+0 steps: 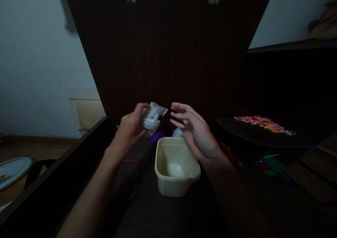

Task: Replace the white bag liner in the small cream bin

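Observation:
My left hand (131, 125) grips a crinkled clear plastic packet (154, 117) with something white inside, held above and left of a cream plastic tub (173, 187). What the white content is, I cannot make out. My right hand (196, 131) is raised over the tub's right rim, its fingers apart and pointing toward the packet without touching it. No items show inside the tub, only a shiny bottom. Behind the tub sit a purple round object (157, 137) and a pale bluish one (178, 132), both partly hidden.
A dark wooden panel (168, 55) rises close behind. To the right, a dark curved shelf (223, 124) bears a spread of small colourful pieces (265, 123). A raised dark board edge (65, 160) runs along the left. A dark flat item with a reddish edge (129, 178) lies left of the tub.

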The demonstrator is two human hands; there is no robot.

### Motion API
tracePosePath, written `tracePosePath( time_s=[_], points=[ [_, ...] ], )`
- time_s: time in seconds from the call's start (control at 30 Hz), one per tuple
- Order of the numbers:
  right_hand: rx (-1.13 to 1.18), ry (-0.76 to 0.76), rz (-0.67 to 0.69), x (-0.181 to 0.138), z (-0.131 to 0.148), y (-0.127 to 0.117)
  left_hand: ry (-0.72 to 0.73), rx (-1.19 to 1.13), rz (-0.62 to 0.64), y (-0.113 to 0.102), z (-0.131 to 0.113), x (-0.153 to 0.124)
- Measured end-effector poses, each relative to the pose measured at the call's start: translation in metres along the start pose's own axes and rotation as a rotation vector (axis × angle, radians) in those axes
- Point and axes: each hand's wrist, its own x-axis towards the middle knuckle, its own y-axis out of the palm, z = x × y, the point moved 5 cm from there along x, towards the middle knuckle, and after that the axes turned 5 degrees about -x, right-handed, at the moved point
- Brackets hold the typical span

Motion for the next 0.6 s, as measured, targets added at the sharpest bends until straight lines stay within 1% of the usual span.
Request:
tracePosePath(
  time_s=[0.03, 0.1, 0.17, 0.27, 0.37, 0.43, 0.5, 0.6],
  points=[
    [-0.037, -0.043, -0.014, -0.001, 0.006, -0.004, -0.137, 0.049, 0.013, -0.002, 0.019, -0.001],
    [-0.093, -0.116, -0.031, -0.001, 0.016, -0.013, -0.361, 0.208, 0.102, -0.001, 0.056, -0.009],
    [-0.119, -0.158, -0.047, -0.001, 0.024, -0.022, -0.519, 0.408, 0.265, 0.007, 0.088, -0.022],
    [-0.147, -0.183, -0.069, 0.0, 0.032, -0.035, -0.572, 0.455, 0.333, 0.023, 0.117, -0.044],
    [-0.199, -0.194, -0.087, 0.003, 0.038, -0.046, -0.622, 0.455, 0.417, 0.046, 0.135, -0.066],
    [-0.244, -0.217, -0.117, 0.006, 0.041, -0.055, -0.636, 0.428, 0.488, 0.06, 0.143, -0.077],
    [-0.3, -0.252, -0.16, 0.009, 0.043, -0.064, -0.627, 0.374, 0.564, 0.072, 0.148, -0.082],
    [-0.448, -0.296, -0.237, 0.021, 0.039, -0.082, -0.581, 0.278, 0.657, 0.082, 0.152, -0.082]
  ],
)
